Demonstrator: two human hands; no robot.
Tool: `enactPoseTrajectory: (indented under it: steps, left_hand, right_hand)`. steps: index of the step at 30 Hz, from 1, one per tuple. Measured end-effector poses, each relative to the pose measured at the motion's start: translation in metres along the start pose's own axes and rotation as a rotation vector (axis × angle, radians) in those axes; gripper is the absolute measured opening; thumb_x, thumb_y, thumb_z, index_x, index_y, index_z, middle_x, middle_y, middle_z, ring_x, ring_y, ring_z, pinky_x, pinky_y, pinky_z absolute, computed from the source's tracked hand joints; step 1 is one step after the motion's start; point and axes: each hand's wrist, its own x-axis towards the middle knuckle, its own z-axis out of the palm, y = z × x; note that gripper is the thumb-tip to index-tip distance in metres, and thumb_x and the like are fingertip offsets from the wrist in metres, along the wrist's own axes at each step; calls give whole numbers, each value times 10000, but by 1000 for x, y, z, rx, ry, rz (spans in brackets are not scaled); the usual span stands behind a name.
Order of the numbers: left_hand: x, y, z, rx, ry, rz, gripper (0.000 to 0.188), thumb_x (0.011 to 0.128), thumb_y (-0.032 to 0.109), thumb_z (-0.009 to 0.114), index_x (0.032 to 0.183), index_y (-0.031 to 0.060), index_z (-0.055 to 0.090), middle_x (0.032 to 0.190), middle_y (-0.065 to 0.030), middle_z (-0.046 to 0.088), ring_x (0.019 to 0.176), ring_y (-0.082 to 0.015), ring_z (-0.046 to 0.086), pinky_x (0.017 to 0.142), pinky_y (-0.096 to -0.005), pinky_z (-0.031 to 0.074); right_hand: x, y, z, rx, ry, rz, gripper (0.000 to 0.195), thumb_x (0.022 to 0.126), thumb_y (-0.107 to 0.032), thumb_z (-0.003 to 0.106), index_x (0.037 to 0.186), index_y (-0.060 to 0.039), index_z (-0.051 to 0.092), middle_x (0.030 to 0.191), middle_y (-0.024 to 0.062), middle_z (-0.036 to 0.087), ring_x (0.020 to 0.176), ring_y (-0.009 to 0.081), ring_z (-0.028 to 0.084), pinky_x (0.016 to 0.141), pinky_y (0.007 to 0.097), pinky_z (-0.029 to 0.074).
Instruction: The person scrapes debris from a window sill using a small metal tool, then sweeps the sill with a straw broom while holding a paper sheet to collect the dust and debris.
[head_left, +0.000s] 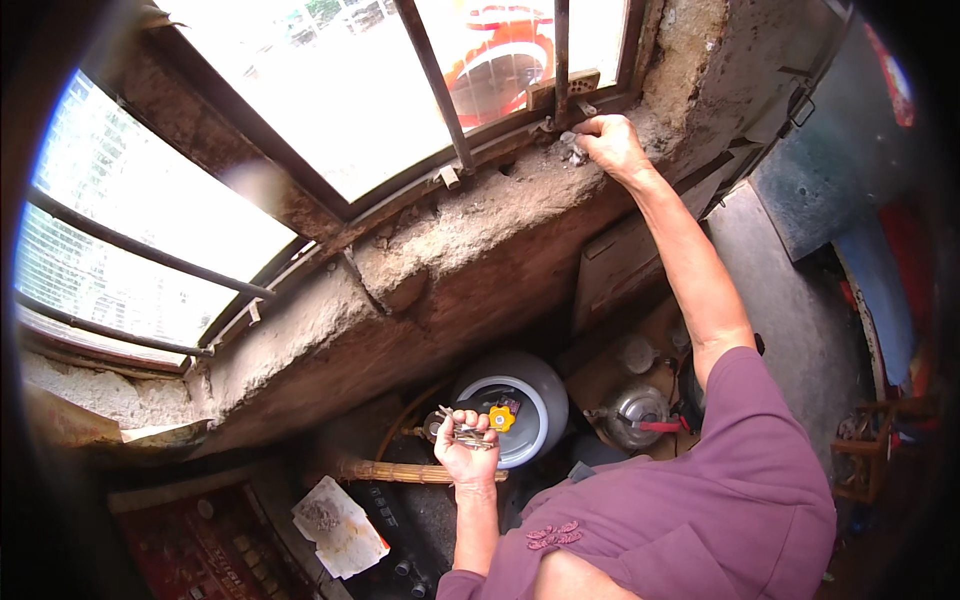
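My left hand (466, 450) is closed around several thin, short, stick-like pieces (472, 435), palm up. It is above a grey gas cylinder (551, 382) with a yellow valve knob (502, 419). Stretched out to the windowsill, my right hand (615, 146) has its fingertips bent down at a small crumpled whitish scrap (574, 150). Whether the fingers grip the scrap is not clear. Just beyond them, a piece with round holes (583, 82) rests against the window bars.
The rough sill (450, 232) runs below barred windows. Beneath are a bundle of thin canes (397, 472), a stained white sheet (346, 529) bearing dark debris, and a dark gas stove (409, 517). A metal kettle (637, 416) with a red handle stands right of the cylinder. A wooden stool-like frame (862, 457) is far right.
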Motion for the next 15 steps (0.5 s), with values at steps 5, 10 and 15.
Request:
enactPoseTrajectory:
  steps: [5,10,15]
  left_hand:
    - [8,4,8,35,-3,-30,138,825,243,506,792,110,516,706,-2,471,655,-161,445,488,-282,378]
    - [13,2,13,57,1,-59,136,814,237,520,774,108,519,708,-5,476,661,-163,440,496,-283,367]
    - [16,-3,14,61,34,-79,143,818,240,512,773,104,519,706,-12,472,664,-166,434,496,-280,362]
  right_hand:
    - [8,27,-24,150,168,-23,413,707,-322,729,944,7,651,795,119,669,713,187,633,678,304,496]
    - [7,8,-15,-532,235,15,167,705,-75,518,770,13,644,810,249,617,817,387,612,730,425,491]
    - [-7,-30,8,-416,182,139,182,709,-149,565,781,-5,650,814,237,622,837,380,612,743,432,483]
